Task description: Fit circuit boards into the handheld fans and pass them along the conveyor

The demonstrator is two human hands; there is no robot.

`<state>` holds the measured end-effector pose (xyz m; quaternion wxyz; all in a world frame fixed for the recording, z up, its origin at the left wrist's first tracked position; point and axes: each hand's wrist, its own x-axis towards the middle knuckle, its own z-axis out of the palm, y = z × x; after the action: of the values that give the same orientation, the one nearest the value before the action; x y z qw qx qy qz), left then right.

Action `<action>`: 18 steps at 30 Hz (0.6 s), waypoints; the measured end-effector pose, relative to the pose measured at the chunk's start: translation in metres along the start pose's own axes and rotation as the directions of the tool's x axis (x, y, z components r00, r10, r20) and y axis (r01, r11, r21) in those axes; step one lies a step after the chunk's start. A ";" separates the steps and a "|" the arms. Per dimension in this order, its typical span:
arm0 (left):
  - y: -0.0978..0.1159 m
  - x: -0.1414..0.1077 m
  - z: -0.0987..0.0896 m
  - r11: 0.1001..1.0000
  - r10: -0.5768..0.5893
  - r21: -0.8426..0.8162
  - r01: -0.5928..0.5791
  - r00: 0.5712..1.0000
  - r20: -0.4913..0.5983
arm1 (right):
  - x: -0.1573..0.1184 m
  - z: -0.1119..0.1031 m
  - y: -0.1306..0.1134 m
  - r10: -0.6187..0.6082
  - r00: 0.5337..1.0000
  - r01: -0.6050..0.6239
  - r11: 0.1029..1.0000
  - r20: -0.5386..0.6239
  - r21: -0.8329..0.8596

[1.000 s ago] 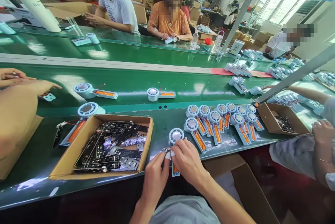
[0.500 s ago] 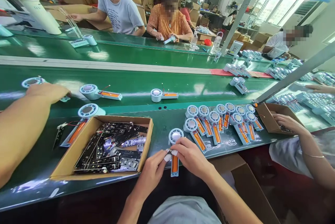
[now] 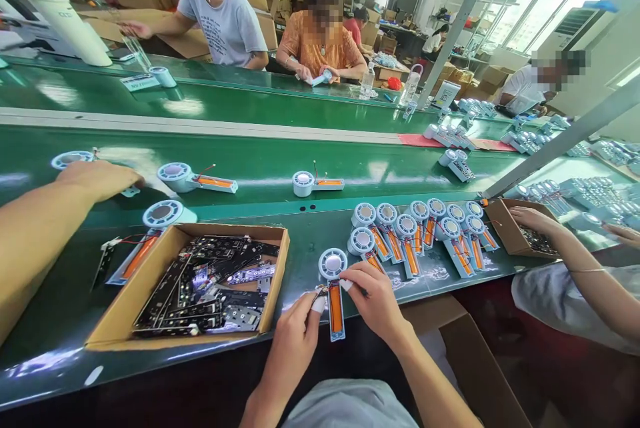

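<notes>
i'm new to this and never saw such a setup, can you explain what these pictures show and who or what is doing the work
There is no robot here: a person works with two bare hands. One camera, worn on the head, takes every picture, looking forward and down.

On the green table lie a cardboard box of circuit boards and a group of pale blue, round-headed units. One more unit lies between the left hand and right hand. The left fingertips are at thin wires; their grip is too small to judge. Other people sit across.
</notes>
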<state>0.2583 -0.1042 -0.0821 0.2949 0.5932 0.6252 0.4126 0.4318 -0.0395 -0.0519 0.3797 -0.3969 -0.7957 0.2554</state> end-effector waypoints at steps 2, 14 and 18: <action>0.001 -0.001 0.001 0.999 -0.043 -0.020 0.043 0.999 -0.028 | 0.004 0.008 -0.003 -0.020 1.000 0.020 0.998 0.003 0.063; 0.023 0.002 -0.015 0.975 -0.155 -0.151 0.163 0.986 0.067 | -0.005 0.025 -0.013 -0.016 1.000 0.018 0.997 -0.024 0.073; 0.022 0.007 -0.014 0.984 -0.102 -0.144 0.108 0.994 0.045 | -0.009 0.023 -0.009 -0.099 0.995 0.100 0.995 0.033 -0.013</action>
<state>0.2563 -0.1009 -0.0556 0.3707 0.5440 0.6179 0.4299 0.4128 -0.0543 -0.0626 0.3759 -0.3554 -0.8224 0.2366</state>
